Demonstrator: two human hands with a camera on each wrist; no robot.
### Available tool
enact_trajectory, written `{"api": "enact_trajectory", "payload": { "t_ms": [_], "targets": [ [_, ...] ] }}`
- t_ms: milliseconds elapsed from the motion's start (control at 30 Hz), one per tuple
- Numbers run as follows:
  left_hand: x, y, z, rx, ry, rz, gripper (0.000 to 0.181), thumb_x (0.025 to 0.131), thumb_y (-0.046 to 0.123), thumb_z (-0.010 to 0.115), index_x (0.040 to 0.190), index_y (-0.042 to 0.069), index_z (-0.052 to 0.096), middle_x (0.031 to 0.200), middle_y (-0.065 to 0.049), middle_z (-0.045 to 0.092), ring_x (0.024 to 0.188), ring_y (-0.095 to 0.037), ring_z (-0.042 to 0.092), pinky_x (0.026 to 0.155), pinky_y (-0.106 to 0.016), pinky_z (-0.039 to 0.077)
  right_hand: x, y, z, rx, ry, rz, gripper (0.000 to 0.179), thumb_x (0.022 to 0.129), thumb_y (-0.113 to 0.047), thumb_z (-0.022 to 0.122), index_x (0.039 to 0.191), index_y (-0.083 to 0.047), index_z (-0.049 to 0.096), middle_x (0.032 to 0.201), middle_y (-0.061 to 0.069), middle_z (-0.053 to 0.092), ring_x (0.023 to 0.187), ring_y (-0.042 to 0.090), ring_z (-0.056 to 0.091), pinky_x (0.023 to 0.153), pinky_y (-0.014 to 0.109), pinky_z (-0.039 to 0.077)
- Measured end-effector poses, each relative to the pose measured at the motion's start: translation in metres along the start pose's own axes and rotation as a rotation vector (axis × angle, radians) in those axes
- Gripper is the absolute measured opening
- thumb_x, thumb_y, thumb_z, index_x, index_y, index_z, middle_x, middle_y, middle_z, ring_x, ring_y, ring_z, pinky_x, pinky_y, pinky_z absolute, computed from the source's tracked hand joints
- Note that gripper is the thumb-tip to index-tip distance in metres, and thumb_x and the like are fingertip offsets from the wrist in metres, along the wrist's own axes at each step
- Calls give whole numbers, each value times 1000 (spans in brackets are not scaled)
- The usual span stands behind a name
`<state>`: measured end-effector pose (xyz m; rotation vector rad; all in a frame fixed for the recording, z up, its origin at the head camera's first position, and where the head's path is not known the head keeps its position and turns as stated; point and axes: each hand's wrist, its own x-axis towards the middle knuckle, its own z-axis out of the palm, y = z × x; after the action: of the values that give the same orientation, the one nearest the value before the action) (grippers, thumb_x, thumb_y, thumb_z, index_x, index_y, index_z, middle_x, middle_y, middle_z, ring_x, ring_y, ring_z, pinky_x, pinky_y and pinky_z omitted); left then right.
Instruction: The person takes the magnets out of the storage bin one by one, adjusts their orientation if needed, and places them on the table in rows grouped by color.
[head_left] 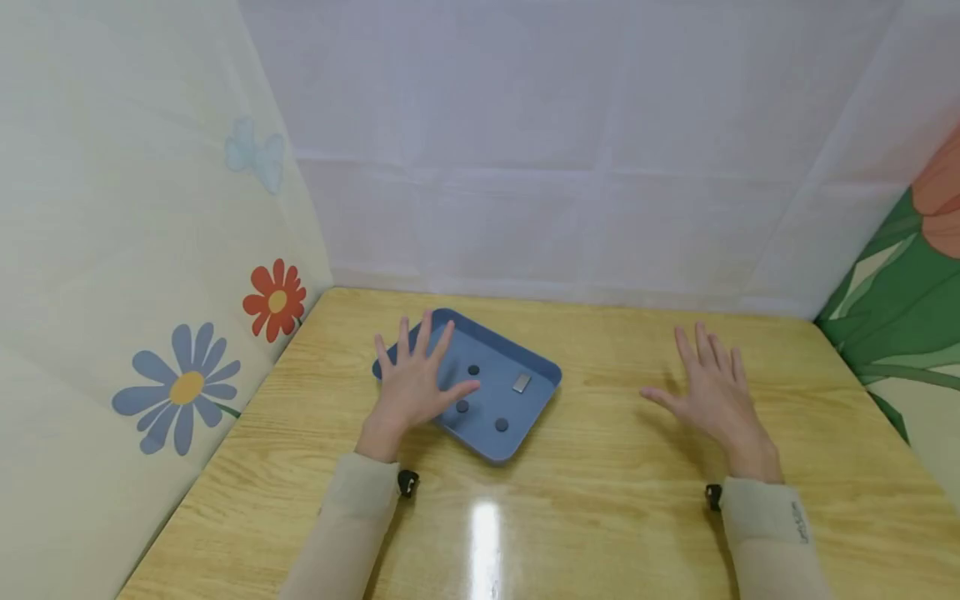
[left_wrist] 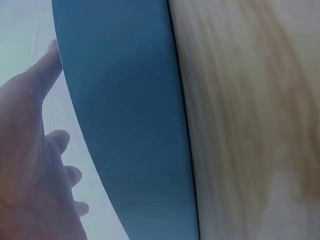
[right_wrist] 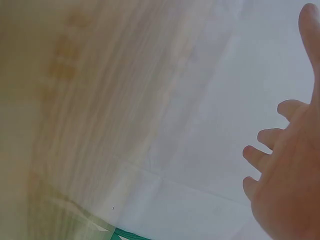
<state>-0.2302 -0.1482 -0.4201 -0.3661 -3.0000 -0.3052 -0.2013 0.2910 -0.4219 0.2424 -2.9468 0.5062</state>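
Note:
In the head view a blue tray (head_left: 487, 350) lies turned at an angle on the wooden table. Inside it are several dark round discs, one (head_left: 501, 425) close to the near corner, and a small silver-grey rectangular piece (head_left: 522, 382) toward the right side. My left hand (head_left: 411, 387) is spread above the tray's left part, hiding some of it, and holds nothing. The left wrist view has the tray's outer side wall (left_wrist: 125, 120) close beside that hand. Off to the right, my right hand (head_left: 716, 396) is spread over the bare wood, also holding nothing.
The wooden table (head_left: 600, 525) meets a white cloth backdrop (head_left: 525, 167) along its far edge. A cloth with printed flowers (head_left: 187, 387) stands at the left, and another with large green leaves (head_left: 922, 308) at the right. Both wrists wear dark bands.

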Motion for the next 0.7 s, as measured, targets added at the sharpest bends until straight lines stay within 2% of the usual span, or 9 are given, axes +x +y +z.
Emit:
{"api": "enact_trajectory", "payload": {
  "t_ms": [200, 433, 700],
  "targets": [
    [-1, -5, -2, -20, 5, -6, 106, 88, 81, 54, 167, 33, 0, 175, -8, -12, 159, -45, -15, 118, -78, -13, -1, 0, 0, 5, -12, 11, 116, 91, -70, 63, 167, -12, -3, 171, 28, -7, 155, 55, 2, 125, 65, -14],
    [1, -15, -6, -49, 13, -43, 106, 89, 82, 51, 167, 31, 1, 175, -7, -15, 159, -45, -14, 118, -77, -15, 1, 1, 0, -7, -8, 8, 116, 91, -70, 63, 167, -12, -3, 171, 29, -3, 156, 54, 3, 125, 66, -11],
    [0, -24, -13, -83, 23, -67, 106, 89, 78, 56, 168, 28, 5, 174, -13, -10, 159, -48, -13, 117, -78, -16, 2, 0, -2, -2, -22, 15, 116, 91, -71, 62, 167, -12, -3, 171, 27, -5, 157, 53, 2, 125, 66, -11]
  ]
}}
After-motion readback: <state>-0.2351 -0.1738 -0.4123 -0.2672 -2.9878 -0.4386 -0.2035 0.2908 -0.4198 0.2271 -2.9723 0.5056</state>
